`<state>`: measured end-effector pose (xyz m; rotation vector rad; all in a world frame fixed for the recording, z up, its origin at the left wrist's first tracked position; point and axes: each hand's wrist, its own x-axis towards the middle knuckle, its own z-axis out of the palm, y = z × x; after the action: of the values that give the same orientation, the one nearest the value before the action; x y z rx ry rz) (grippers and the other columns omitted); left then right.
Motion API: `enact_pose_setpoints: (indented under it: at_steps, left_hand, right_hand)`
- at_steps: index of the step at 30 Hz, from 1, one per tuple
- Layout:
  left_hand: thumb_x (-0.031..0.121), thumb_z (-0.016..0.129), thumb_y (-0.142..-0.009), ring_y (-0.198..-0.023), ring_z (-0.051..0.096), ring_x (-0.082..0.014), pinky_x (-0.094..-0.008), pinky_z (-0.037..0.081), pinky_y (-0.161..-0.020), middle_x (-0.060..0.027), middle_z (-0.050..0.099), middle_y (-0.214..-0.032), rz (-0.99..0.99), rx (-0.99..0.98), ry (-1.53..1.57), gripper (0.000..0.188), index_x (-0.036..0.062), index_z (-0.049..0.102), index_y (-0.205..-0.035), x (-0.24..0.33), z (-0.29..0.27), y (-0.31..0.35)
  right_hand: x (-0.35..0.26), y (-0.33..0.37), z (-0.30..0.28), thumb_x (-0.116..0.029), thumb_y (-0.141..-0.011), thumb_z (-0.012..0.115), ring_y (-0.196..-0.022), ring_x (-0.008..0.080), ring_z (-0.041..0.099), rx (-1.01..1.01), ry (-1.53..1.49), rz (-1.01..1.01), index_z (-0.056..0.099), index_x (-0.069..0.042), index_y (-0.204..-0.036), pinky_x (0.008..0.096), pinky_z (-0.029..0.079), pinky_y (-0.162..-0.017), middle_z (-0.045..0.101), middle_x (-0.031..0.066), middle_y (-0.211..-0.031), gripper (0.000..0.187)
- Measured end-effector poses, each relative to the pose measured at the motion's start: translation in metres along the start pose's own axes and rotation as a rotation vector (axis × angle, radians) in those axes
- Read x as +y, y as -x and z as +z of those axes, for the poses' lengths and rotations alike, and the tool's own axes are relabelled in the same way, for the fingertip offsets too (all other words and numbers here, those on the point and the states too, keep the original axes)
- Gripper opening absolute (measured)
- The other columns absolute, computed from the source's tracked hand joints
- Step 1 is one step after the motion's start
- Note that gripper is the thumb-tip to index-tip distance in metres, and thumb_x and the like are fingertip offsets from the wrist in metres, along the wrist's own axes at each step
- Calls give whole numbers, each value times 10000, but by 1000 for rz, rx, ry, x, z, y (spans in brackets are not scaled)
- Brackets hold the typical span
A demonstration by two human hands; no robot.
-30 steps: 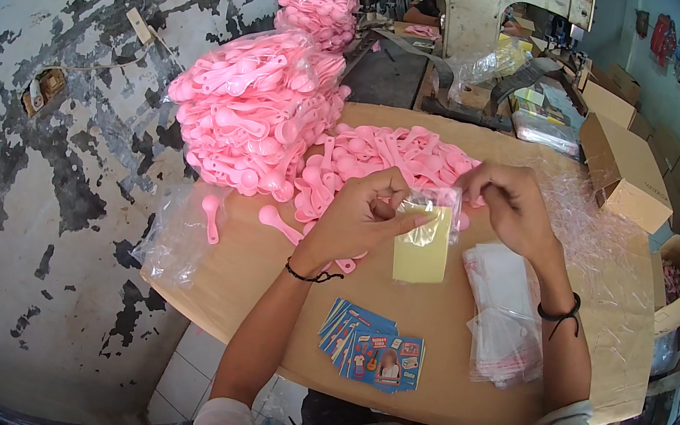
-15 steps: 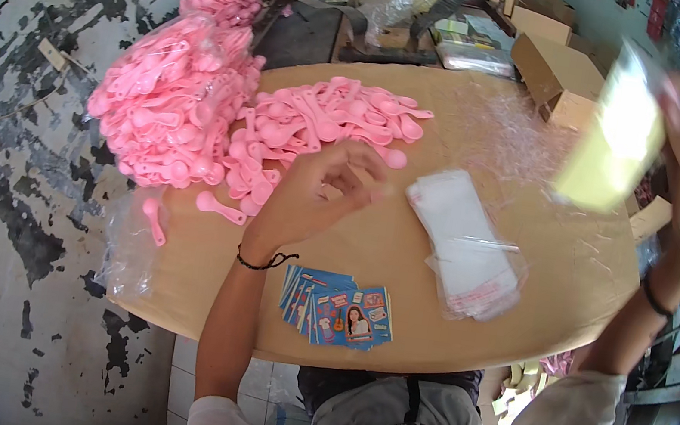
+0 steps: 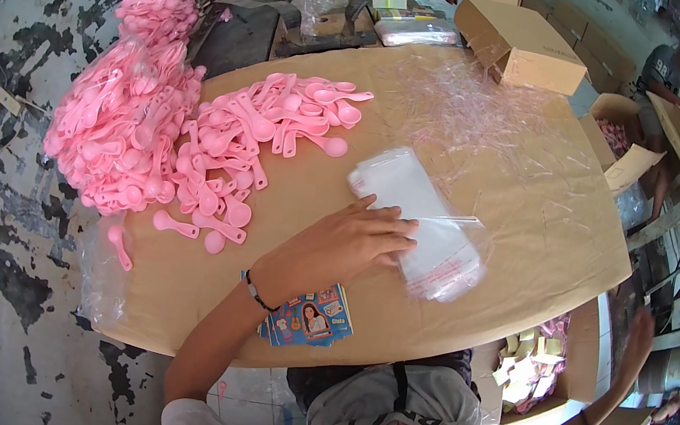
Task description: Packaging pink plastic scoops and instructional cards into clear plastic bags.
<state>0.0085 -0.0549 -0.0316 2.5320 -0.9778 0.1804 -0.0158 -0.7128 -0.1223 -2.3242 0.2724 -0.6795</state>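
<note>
My left hand [image 3: 348, 244] reaches across the table with its fingers apart, the tips at the left edge of a stack of clear plastic bags [image 3: 439, 248]. Under that wrist lies a fanned pile of blue printed cards [image 3: 315, 326], partly covered by my forearm. My right hand [image 3: 639, 342] is out past the table's right edge, slightly blurred, fingers stretched and nothing seen in them. Below and left of it stands a carton holding pink and yellowish packets [image 3: 536, 362]. Loose pink measuring spoons [image 3: 236, 120] are heaped at the table's far left.
Bulging clear bags of pink spoons [image 3: 124, 112] stand along the left edge. Thin plastic scraps [image 3: 484, 115] litter the far side of the brown table [image 3: 524, 264], near a cardboard box [image 3: 520, 46]. Another person [image 3: 666, 84] is at the far right, beside more cartons.
The clear packet with yellow in it has left my right hand, which dropped down to the right. My left hand moved right and down to the bag stack. The view shifted rightward.
</note>
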Motion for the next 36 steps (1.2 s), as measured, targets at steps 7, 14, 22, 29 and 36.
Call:
enact_pose_setpoints:
  at_steps: [7,14,22,29,36]
  left_hand:
    - [68,549,-928,-1011,648,-266,-352,486,-899,-117,683,-1083,-213,101,315,184,11,667,-1058,-2,-11,-8]
    - [105,538,-962,-950,659,-206,-300,491,-844,-122,686,-1054,-289,280,409,207,-28,638,-1084,4,-46,-7]
    - [268,480,-1009,-1145,580,-223,-376,441,-999,-124,591,-1219,-188,654,1008,415,-8,447,-1318,-26,-49,34]
    - [245,503,-1000,-1178,564,-287,-391,494,-973,-160,517,-1330,-374,1142,1430,477,-26,399,-1379,-61,-87,72]
    - [203,474,-1010,-1189,551,-338,-441,490,-1007,-191,480,-1353,-381,1230,1317,413,-8,352,-1344,-80,-81,78]
  right_hand:
    - [-311,4,113,-198,-927,591,-1034,211,593,-424,-502,-483,627,12,-1084,338,439,-922,652,119,-1106,265]
    - [-409,7,206,-193,-844,702,-936,212,637,-762,-251,-1124,645,5,-1057,338,490,-820,676,144,-998,297]
    - [-520,31,261,-104,-927,585,-702,98,599,-1148,-767,-888,644,15,-1000,285,491,-655,668,89,-782,151]
    - [-542,81,284,-247,-842,730,-721,182,617,-1125,-551,-1017,600,-18,-1096,296,489,-655,615,82,-838,366]
    - [-505,125,290,-395,-761,766,-823,346,643,-1413,-62,-1406,601,-24,-1038,418,494,-740,647,140,-913,491]
